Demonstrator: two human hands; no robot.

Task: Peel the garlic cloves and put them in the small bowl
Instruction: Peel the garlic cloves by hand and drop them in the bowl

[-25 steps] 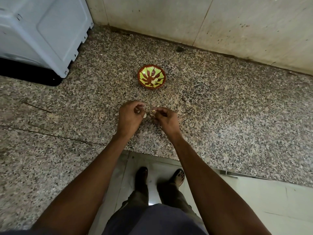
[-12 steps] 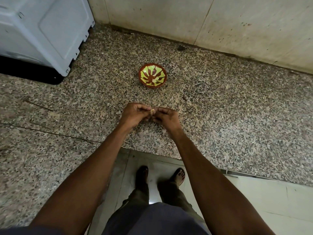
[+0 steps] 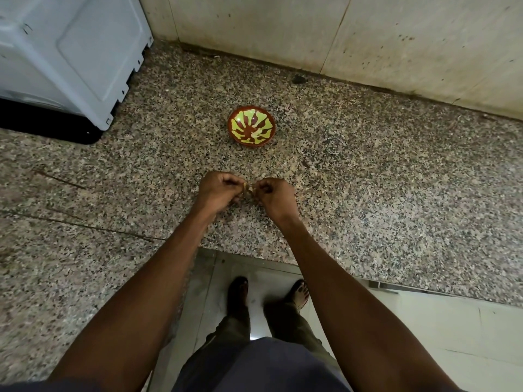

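— Red-brown and green, the small bowl on the granite counter: any cloves inside?
— Can't tell. Left hand and right hand both pinch the garlic clove between them, hands closer together than a second ago.

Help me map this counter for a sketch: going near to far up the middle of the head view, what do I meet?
Feet on the floor → granite counter's near edge → both hands, left hand and right hand, pinching a garlic clove → small bowl → wall.
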